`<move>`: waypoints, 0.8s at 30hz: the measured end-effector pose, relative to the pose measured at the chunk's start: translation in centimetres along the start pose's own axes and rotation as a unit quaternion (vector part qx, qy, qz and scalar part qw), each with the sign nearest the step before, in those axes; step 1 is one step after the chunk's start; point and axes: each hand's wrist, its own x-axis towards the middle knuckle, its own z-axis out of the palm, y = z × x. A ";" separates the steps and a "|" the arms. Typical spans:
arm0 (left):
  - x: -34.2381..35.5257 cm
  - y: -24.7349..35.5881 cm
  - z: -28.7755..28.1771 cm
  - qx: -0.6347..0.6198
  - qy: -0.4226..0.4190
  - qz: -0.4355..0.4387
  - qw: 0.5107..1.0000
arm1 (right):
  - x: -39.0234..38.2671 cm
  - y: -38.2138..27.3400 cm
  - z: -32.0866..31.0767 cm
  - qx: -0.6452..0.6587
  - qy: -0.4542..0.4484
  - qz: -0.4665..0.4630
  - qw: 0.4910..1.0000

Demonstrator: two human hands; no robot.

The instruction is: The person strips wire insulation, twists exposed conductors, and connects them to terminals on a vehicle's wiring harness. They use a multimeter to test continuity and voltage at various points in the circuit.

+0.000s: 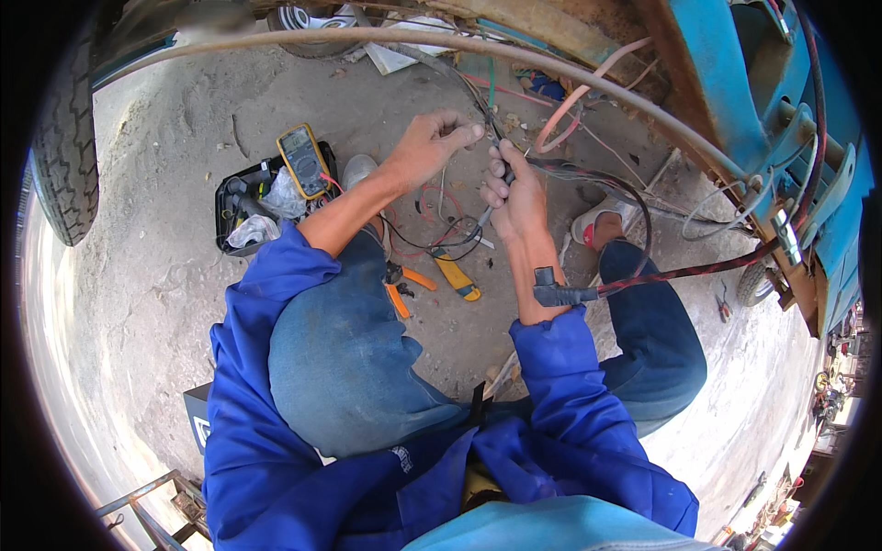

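My left hand (432, 150) reaches in from the left, thumb and forefinger pinched beside a dark wire bundle (492, 119). What sits between those fingertips is too small to tell. Close by, my right hand (522, 197) is closed around a black test probe (483, 219), its tip end up by the bundle. From the probe a black lead loops down over the ground. A yellow multimeter (303, 163) with a lit-grey screen leans on a black open case (223, 216). Against my right forearm hangs a black angled plug (559, 292) on a red-and-black sleeved cable (684, 277).
Orange-handled pliers (397, 298) and a yellow utility knife (457, 277) lie between my knees. A rusty, blue-painted machine frame (721, 69) rises at the right, with a bent pipe (588, 71) and loose hoses crossing ahead. A large tyre (66, 147) stands at the left.
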 end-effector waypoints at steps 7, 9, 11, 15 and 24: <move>0.0 0.2 0.3 -0.046 -0.007 -0.033 0.998 | -0.2 0.1 0.2 -0.020 0.011 -0.011 1.000; -0.1 0.1 0.5 -0.098 -0.011 -0.032 0.995 | 0.1 0.0 0.2 0.006 0.014 0.000 1.000; -0.1 0.0 0.6 -0.111 -0.012 -0.031 0.993 | 0.4 -0.2 0.2 0.035 0.011 0.013 0.999; -0.1 -0.2 0.8 -0.042 0.014 0.041 0.998 | 0.8 -0.2 0.3 0.077 0.000 0.033 0.996; -1.1 1.1 -0.2 0.418 0.097 0.358 0.829 | 0.6 0.9 1.2 0.221 -0.002 0.127 0.967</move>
